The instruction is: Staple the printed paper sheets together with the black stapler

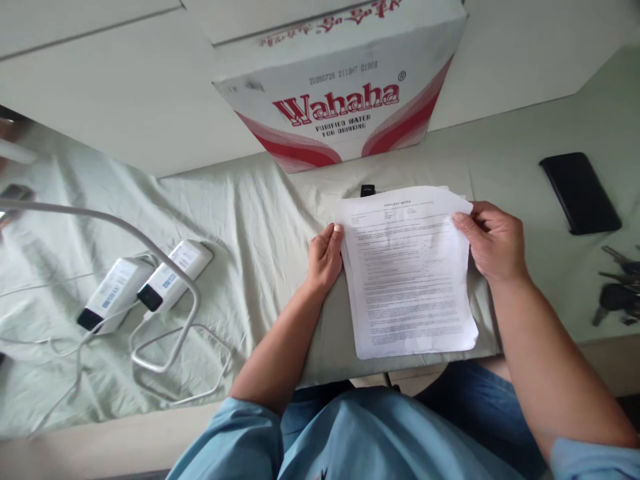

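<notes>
Far left: two white power banks (145, 283), flat oblong blocks with dark end caps and printed labels, lying side by side on the bench. White cables (175, 347) loop around and below them, round in section and springy in their curl.

Under everything: a pale green cloth (250, 220), soft, matt and creased into long folds, draped over the bench top and hanging at the near edge.

Centre left: the left hand (325, 257), resting at the left edge of the stack of printed sheets (410, 273). Its grip is closed lightly on that edge, thumb on top; the fingers beneath cannot be seen.

Centre: the stack of printed sheets, white office paper covered in fine black text, lying flat on the cloth just in front of the person. Several sheets, edges slightly fanned and a little wavy. Judged light, limp and easily creased; the sheets would slide over one another, so both side edges are the sensible places to hold. A small black object peeks out at the top edge; too hidden to identify.

Behind: a Wahaha water carton (345, 87), stiff white cardboard with red lettering and swooshes, scuffed.

Centre right: the right hand (493, 240), its grip pinched on the upper right corner of the sheets, thumb over the top.

Right: a black smartphone (580, 192), glossy slab, face down or screen off. Far right: a bunch of keys (617, 290), metal, dark fob.
</notes>
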`<state>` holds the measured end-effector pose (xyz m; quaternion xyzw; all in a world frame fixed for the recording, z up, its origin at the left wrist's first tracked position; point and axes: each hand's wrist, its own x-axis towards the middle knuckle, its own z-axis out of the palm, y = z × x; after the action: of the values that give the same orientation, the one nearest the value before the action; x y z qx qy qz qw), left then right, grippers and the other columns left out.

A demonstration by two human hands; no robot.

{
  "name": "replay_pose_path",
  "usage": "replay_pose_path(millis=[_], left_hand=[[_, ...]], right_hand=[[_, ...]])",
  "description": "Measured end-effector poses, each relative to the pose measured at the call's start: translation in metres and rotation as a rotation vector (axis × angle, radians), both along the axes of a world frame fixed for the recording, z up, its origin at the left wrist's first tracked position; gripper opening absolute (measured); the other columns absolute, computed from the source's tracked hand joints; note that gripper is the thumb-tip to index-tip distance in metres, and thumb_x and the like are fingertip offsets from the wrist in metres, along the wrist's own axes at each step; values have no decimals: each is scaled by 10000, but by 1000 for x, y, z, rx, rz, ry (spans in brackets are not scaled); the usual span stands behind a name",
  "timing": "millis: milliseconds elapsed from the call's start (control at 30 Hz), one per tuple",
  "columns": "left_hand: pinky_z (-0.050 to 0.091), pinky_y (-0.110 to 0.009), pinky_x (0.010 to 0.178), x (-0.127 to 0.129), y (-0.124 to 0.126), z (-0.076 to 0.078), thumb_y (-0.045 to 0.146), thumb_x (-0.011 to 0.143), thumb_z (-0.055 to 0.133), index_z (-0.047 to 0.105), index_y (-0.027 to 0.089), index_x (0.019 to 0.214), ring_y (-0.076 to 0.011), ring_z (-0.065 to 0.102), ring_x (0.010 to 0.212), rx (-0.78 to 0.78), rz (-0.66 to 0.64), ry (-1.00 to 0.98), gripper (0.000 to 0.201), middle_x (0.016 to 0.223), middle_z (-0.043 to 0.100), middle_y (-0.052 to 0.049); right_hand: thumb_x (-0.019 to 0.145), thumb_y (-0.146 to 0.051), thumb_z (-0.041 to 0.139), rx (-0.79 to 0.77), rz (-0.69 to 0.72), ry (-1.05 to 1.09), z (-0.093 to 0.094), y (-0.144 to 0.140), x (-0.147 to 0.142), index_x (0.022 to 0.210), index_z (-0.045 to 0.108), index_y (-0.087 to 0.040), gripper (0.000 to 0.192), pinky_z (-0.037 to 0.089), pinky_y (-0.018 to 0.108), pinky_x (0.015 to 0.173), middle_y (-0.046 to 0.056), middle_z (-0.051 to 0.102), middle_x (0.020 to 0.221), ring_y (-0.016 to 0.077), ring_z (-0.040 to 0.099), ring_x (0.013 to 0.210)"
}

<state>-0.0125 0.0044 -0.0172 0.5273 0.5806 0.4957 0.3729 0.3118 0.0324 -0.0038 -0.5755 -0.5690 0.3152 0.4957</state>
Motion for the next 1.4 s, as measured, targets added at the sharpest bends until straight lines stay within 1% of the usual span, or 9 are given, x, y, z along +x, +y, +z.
replay_pose_path(millis=[167,467,600,767,867,933,1067,1200,1400], left_hand=[[252,-324,517,0,2,6,880,1016,549,414,241,697,-127,299,563,-10,-9,43,727,606,360,39],[266,-324,529,2,1,11,867,1044,498,422,241,705,-133,331,567,-8,-29,94,716,594,381,34],[240,-323,519,3,1,13,867,1032,527,405,241,695,-130,297,563,-1,-19,78,722,586,355,41],[231,-339,509,2,-1,11,842,1035,564,436,249,700,-141,300,551,-41,-40,-19,693,583,355,37],[234,-348,512,1,-2,8,815,1056,554,435,252,700,-145,299,547,-54,-45,-39,676,582,347,36],[239,-350,514,1,-2,6,811,1060,551,438,252,702,-144,294,550,-55,-44,-51,674,590,349,36],[245,-348,512,0,-2,4,825,1048,559,445,249,696,-141,297,555,-38,-28,-45,684,598,356,34],[243,-348,516,0,-2,3,818,1053,557,445,249,700,-146,320,565,-37,-31,-47,679,608,380,26],[256,-353,530,1,-2,4,819,1052,559,460,249,702,-149,336,577,-38,-36,-55,676,613,392,23]], right_hand=[[906,-538,901,19,-59,-43,-2,2,0,996,839,-324,240,556,354,652,-8,769,822,195,662,701],[894,-614,902,33,-47,-5,-9,5,1,982,827,-323,313,566,366,676,-19,749,808,185,655,703],[887,-662,889,32,-62,-23,-5,4,-1,962,816,-335,343,588,410,680,-10,753,809,215,667,708],[910,-666,863,77,-158,-114,7,-1,-3,947,798,-359,316,608,480,708,18,780,828,264,699,742],[929,-675,839,98,-192,-99,9,-2,-3,951,787,-385,296,605,513,728,41,801,877,291,720,786],[919,-674,849,99,-187,-59,6,-1,-4,945,781,-393,290,597,520,711,37,790,856,294,714,774],[887,-683,872,90,-159,1,0,0,-8,932,773,-382,320,591,502,662,20,747,789,285,704,734],[884,-677,873,67,-148,18,0,-1,-14,942,769,-364,335,588,479,651,24,736,796,280,701,738],[861,-651,902,55,-169,91,-1,-3,-23,908,758,-317,366,522,408,624,5,676,763,219,617,672]])
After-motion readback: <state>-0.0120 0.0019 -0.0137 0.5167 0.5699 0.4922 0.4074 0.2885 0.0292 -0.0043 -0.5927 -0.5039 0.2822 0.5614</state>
